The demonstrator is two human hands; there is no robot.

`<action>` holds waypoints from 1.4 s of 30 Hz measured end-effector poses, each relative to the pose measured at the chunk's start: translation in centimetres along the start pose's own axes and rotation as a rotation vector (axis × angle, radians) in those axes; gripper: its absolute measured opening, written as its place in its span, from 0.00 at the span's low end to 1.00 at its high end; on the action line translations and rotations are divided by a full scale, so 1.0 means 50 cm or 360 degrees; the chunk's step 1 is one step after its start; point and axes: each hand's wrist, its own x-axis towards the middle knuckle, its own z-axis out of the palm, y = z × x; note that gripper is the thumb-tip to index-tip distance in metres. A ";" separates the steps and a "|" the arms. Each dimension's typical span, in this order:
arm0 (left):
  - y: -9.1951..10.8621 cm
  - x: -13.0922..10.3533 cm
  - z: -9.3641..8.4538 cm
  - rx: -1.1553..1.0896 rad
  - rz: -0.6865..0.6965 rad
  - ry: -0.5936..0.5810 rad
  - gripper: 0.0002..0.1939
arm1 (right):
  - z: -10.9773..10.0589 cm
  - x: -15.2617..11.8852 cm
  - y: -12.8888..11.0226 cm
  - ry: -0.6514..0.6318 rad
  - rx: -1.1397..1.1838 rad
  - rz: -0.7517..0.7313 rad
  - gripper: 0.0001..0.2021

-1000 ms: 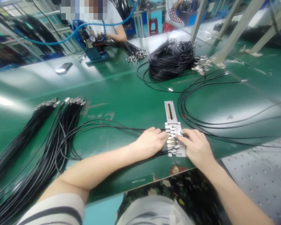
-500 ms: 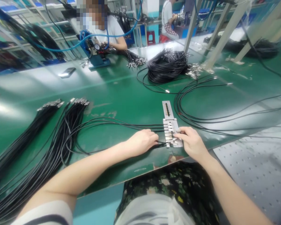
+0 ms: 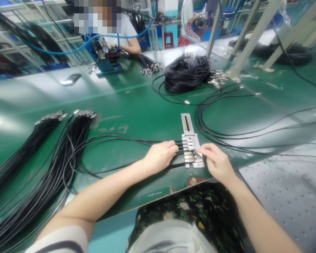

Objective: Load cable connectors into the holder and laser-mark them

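Note:
A small metal fixture [image 3: 199, 162] with a row of slots lies near the table's front edge, its slotted lid [image 3: 186, 123] folded out to the far side. Silvery connectors [image 3: 190, 144] at the ends of black cables [image 3: 137, 139] rest side by side in the slots. Just left of the fixture, my left hand [image 3: 162, 154] is closed, fingertips on a cable. From the right, my right hand [image 3: 216, 160] reaches over the fixture's edge with fingers pinched at a connector in the middle slots. Whatever sits between those fingertips is too small to make out.
Two long cable bundles [image 3: 55, 168] lie at left. A coiled cable pile [image 3: 186, 73] and looser cables [image 3: 200, 116] are beyond and right of the fixture. Across the table a person sits at a blue press [image 3: 107, 66], near a phone [image 3: 71, 79]. Table legs [image 3: 249, 42] rise at right.
My left hand has shifted slightly away from me, from the nearer cables to ones by the middle slots. My right fingertips remain at the fixture. The view has shifted slightly.

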 end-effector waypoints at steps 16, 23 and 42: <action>0.003 0.012 0.006 0.0098 -0.0068 -0.0161 0.12 | 0.007 0.001 0.005 -0.0098 -0.0284 -0.0060 0.21; -0.003 0.005 0.011 0.0155 0.0186 -0.0149 0.23 | 0.009 0.004 -0.004 -0.0104 -0.0471 -0.0081 0.20; 0.031 -0.044 -0.008 -0.0104 0.0035 -0.0167 0.12 | 0.001 -0.004 0.002 0.0121 -0.0150 0.0002 0.21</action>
